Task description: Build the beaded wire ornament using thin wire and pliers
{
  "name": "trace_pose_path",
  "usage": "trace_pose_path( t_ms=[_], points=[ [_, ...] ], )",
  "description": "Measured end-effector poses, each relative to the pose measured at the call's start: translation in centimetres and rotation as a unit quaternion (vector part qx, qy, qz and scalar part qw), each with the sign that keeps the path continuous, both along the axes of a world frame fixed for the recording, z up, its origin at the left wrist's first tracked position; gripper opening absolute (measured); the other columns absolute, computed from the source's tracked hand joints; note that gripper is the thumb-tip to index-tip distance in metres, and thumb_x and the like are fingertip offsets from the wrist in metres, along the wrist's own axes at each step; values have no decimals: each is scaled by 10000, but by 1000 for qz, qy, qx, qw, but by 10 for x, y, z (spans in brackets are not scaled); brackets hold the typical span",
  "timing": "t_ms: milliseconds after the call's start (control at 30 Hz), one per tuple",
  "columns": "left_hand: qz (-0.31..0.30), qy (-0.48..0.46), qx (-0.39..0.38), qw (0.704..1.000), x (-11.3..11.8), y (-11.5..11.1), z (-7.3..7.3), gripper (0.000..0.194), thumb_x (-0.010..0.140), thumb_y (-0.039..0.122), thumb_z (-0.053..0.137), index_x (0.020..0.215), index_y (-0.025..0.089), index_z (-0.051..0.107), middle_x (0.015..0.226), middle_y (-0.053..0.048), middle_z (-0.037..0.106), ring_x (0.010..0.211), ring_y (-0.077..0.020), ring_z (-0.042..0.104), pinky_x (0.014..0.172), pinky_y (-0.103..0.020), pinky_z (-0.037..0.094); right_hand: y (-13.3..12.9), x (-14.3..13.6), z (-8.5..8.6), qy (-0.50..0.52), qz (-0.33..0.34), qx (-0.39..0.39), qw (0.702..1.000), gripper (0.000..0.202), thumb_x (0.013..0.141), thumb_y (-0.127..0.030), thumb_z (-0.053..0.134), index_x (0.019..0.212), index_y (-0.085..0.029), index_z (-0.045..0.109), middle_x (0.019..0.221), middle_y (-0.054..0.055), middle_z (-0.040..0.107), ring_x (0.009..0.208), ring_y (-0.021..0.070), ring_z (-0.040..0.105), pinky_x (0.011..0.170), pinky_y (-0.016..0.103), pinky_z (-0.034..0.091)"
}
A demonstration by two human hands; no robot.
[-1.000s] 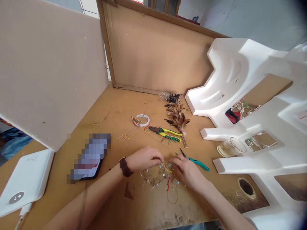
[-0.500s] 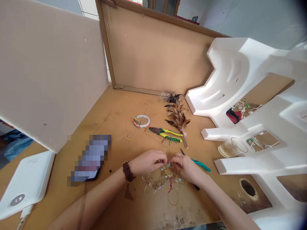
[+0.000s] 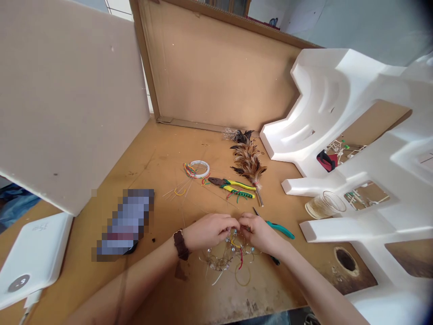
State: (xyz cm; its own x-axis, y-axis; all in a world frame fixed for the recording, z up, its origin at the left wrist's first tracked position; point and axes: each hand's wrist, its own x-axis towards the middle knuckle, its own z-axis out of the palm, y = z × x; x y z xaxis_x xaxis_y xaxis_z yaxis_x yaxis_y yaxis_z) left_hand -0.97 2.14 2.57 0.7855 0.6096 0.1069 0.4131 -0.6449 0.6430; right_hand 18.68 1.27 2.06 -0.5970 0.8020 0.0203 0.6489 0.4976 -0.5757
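Note:
A loose tangle of thin wire with small beads (image 3: 219, 259) and red and yellow pieces lies on the brown table near its front edge. At the tangle's upper side my left hand (image 3: 216, 229) has its fingers pinched on the wire. My right hand (image 3: 253, 229) meets it there, fingertips closed on the same wirework. What exactly lies between the fingertips is too small to tell. Beyond the hands are yellow-green pliers (image 3: 233, 186) and a white ring (image 3: 199, 169) with coloured wires. Teal-handled pliers (image 3: 280, 229) lie partly behind my right hand.
A feather duster (image 3: 248, 160) lies at the back. To the left are a blurred phone (image 3: 126, 223) and a white power bank (image 3: 37, 253) with a cable. A glass (image 3: 324, 205) and large white moulded foam (image 3: 314, 117) stand on the right, cardboard (image 3: 219, 76) behind.
My hands have come closer together, their fingertips nearly touching. The wire tangle has shifted a little under them, and the whole view has moved slightly.

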Motion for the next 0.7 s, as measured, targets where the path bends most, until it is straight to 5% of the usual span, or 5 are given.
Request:
trace_pose_path(
  t_ms=[233,500,600,700],
  points=[
    [5,25,5,1000,-2,0,0,143,817,128,428,826,180,562,820,-9,592,753,-126,537,698,-210,391,-1,8,3,35,-59,-6,998,352,786,-143,506,1128,-220,537,985,55,591,779,134,564,693,264,463],
    [53,108,30,992,-4,-5,12,125,831,137,385,812,186,499,790,-15,592,693,-146,544,629,-238,384,23,38,13,3,-207,73,976,234,832,-293,461,982,-209,620,835,39,645,673,143,581,603,261,462],
    [103,142,56,983,-9,-5,18,146,856,151,337,822,176,477,794,-36,591,691,-165,554,612,-260,378,32,42,13,-62,-213,106,969,214,825,-266,459,933,-221,638,814,25,653,672,150,588,598,259,446],
    [88,165,73,980,-9,-9,20,157,868,162,320,825,177,470,774,-37,591,658,-169,559,584,-264,372,42,35,11,-118,-175,136,968,199,816,-226,469,914,-233,642,868,19,655,724,156,595,614,250,429]
  ],
)
